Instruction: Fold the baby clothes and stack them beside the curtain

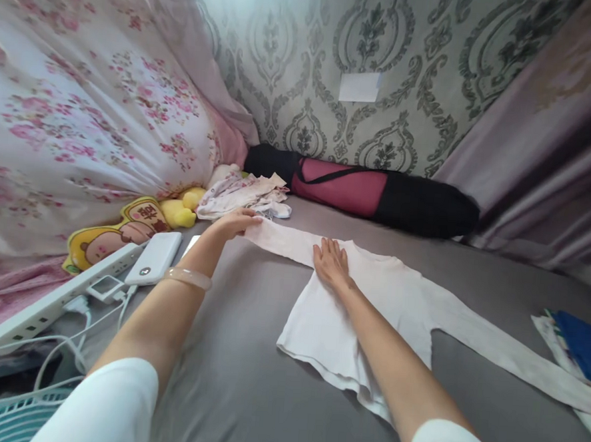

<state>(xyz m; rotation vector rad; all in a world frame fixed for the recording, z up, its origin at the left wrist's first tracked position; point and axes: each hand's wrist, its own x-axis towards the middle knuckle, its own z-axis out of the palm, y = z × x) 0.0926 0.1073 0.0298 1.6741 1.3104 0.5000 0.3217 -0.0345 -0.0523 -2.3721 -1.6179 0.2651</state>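
A pale pink long-sleeved top (349, 318) lies spread flat on the grey bed sheet (236, 377). My left hand (235, 223) grips the end of its left sleeve, stretched out toward the pile of clothes. My right hand (330, 263) lies flat with fingers spread on the shoulder of the top, near the neckline. The other sleeve (512, 357) stretches away to the right. A clear bangle (188, 278) sits on my left wrist.
A small pile of light clothes (244, 194) lies at the back. A pink and black roll bag (372, 192) rests against the wall. A power bank (154, 258), power strip (55, 296), cables and plush toys (125, 227) are at left. Blue fabric (581, 345) lies at right.
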